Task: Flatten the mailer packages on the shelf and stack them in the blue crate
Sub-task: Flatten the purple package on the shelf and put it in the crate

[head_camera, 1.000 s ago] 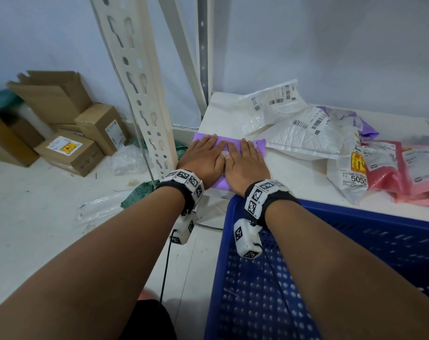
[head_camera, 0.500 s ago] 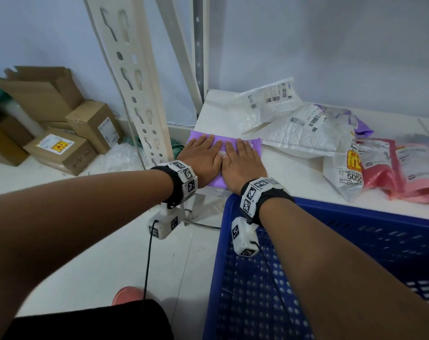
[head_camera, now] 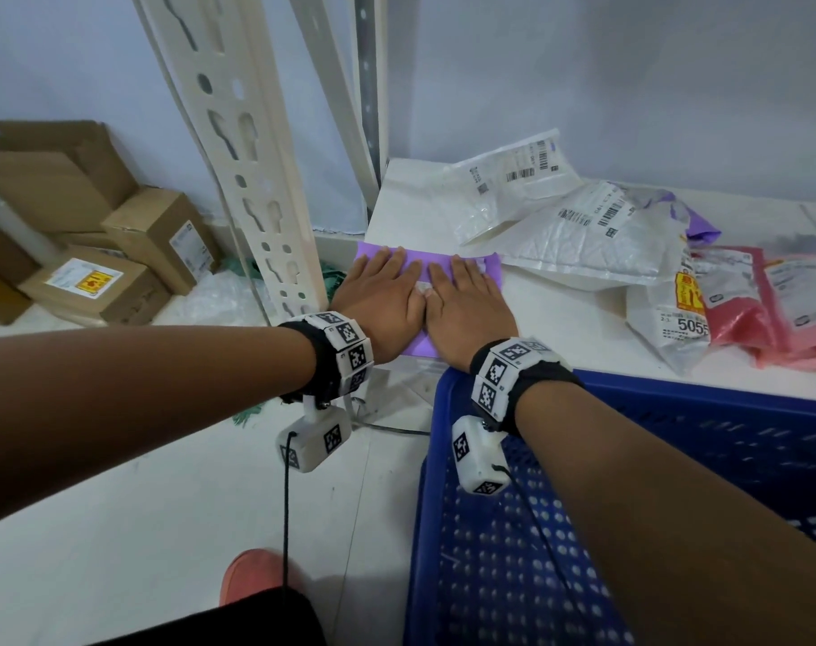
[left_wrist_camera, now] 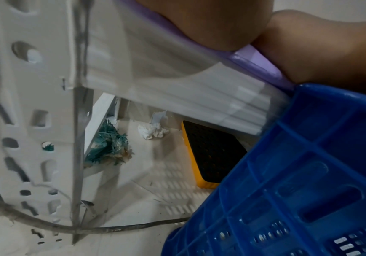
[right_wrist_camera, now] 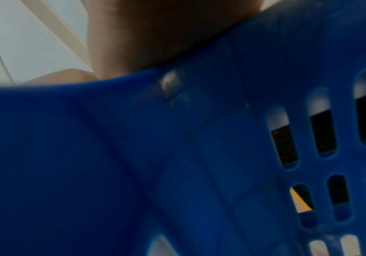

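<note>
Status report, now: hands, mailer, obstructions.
Left hand and right hand flat, side by side, pressing the purple mailer on the shelf. Blue crate directly below, no mailers seen inside. Nothing in the way.

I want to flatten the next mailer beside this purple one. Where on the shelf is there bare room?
Bare shelf lies right of the purple mailer, in front of the white mailers, up to the blue crate rim. A smaller patch sits behind the purple mailer, by the post. The right side is crowded with pink mailers.
</note>
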